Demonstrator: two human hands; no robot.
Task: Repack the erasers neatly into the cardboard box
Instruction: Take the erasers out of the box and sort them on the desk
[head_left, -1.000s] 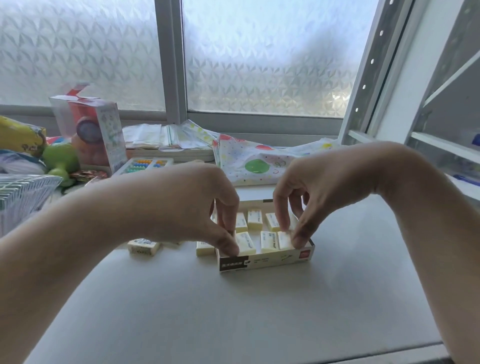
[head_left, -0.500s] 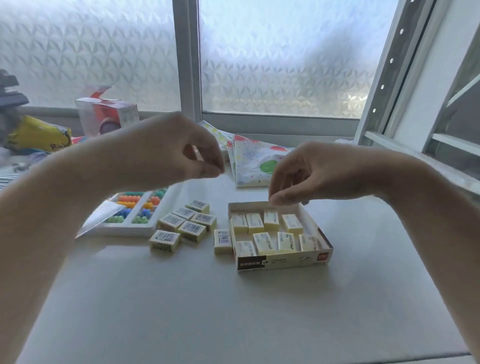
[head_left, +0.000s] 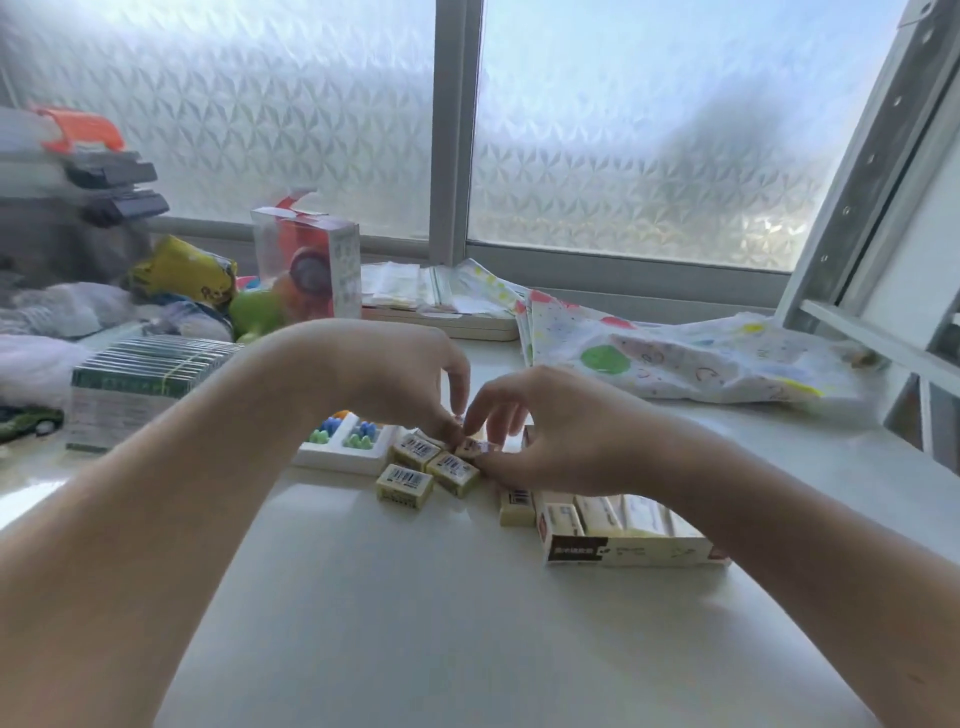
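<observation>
Both hands meet over the loose erasers (head_left: 431, 465): the left hand (head_left: 400, 379) and right hand (head_left: 550, 441) each pinch at one eraser (head_left: 475, 446) between them. The box (head_left: 631, 545) sits at four o'clock, partly filled. Lifting could nudge neighbours askew; the right forearm could bump the box.

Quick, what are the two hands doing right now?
Left hand: fingertips pinch a loose eraser on the table.
Right hand: fingers curled onto that same eraser.
</observation>
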